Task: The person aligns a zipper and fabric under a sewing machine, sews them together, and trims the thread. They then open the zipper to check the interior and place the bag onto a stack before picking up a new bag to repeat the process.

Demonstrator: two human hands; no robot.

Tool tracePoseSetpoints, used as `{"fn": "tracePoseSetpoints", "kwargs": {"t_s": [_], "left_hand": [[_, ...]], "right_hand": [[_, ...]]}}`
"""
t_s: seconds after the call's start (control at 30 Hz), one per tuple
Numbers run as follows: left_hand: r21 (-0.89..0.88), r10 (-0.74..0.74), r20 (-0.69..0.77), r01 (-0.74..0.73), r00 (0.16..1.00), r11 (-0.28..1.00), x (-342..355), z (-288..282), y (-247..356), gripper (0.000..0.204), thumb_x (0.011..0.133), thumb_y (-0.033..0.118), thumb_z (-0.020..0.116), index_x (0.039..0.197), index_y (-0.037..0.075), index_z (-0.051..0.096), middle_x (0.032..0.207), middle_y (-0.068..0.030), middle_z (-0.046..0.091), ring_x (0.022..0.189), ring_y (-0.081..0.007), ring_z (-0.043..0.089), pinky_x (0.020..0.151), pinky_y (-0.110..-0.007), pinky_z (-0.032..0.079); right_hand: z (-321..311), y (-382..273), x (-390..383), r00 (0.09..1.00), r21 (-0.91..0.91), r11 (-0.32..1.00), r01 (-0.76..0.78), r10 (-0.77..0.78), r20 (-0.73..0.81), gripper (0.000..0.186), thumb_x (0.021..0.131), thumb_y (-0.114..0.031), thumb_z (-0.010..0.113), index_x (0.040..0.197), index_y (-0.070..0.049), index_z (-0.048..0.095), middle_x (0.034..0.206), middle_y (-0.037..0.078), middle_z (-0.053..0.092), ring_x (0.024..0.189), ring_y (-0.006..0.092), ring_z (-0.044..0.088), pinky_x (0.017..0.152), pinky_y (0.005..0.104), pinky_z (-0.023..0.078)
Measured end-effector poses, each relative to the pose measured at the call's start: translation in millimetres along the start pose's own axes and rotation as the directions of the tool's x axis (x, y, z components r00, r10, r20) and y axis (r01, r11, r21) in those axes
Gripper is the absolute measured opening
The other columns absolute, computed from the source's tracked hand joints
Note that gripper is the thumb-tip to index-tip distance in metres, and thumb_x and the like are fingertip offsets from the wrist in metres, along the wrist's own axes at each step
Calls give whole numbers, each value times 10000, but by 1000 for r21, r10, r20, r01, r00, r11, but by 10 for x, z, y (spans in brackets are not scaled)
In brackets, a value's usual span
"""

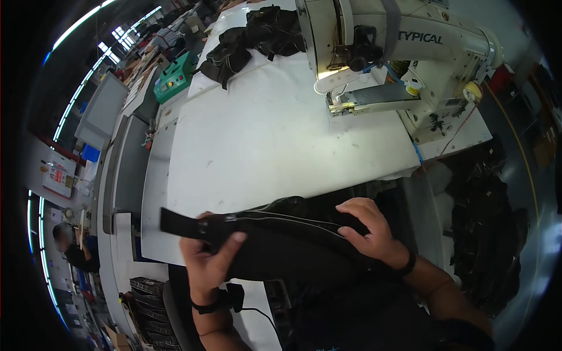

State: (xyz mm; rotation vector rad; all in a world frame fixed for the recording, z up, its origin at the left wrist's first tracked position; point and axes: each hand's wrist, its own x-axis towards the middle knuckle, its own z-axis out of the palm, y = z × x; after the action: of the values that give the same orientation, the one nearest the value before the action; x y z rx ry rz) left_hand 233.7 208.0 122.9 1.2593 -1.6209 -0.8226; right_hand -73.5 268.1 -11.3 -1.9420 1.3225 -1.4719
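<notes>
A long black fabric piece, seemingly a bag (281, 245), stretches between my hands at the table's near edge. A zipper (281, 217) with pale edging runs along its top, and a dark strap end (178, 223) juts out at the left. Closed round the left end, my left hand (208, 254) has its thumb on top near the zipper's metal end. My right hand (370, 229) is at the other end, thumb and forefinger apart with black fabric showing between them. Its remaining fingers are partly hidden. The piece's lower part merges with my dark clothing.
A sewing machine (410, 58) with a narrow arm stands at the far right of the white table (263, 134). More black pieces (228, 55) lie at the back. A green device (174, 79) is at far left; black pieces (489, 228) are heaped right. One person (76, 248) is in the left background.
</notes>
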Motion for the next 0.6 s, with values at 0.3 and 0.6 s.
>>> {"fn": "tracePoseSetpoints", "kwargs": {"t_s": [0.3, 0.6], "left_hand": [[-62, 447, -311, -487, 839, 871, -111, 33, -23, 564, 843, 530, 781, 1010, 54, 527, 860, -74, 527, 782, -211, 526, 735, -365, 449], [272, 529, 334, -617, 780, 739, -86, 763, -498, 395, 767, 131, 833, 1133, 66, 701, 845, -86, 639, 726, -268, 624, 655, -376, 491]], "right_hand": [[424, 290, -24, 776, 745, 276, -607, 408, 481, 581, 1092, -393, 516, 1526, -16, 430, 1468, 157, 541, 1350, 270, 544, 1123, 433, 446], [477, 408, 5, 598, 907, -151, -393, 707, 377, 262, 1061, -281, 597, 1165, -53, 673, 1092, 88, 741, 993, 207, 719, 840, 355, 581]]}}
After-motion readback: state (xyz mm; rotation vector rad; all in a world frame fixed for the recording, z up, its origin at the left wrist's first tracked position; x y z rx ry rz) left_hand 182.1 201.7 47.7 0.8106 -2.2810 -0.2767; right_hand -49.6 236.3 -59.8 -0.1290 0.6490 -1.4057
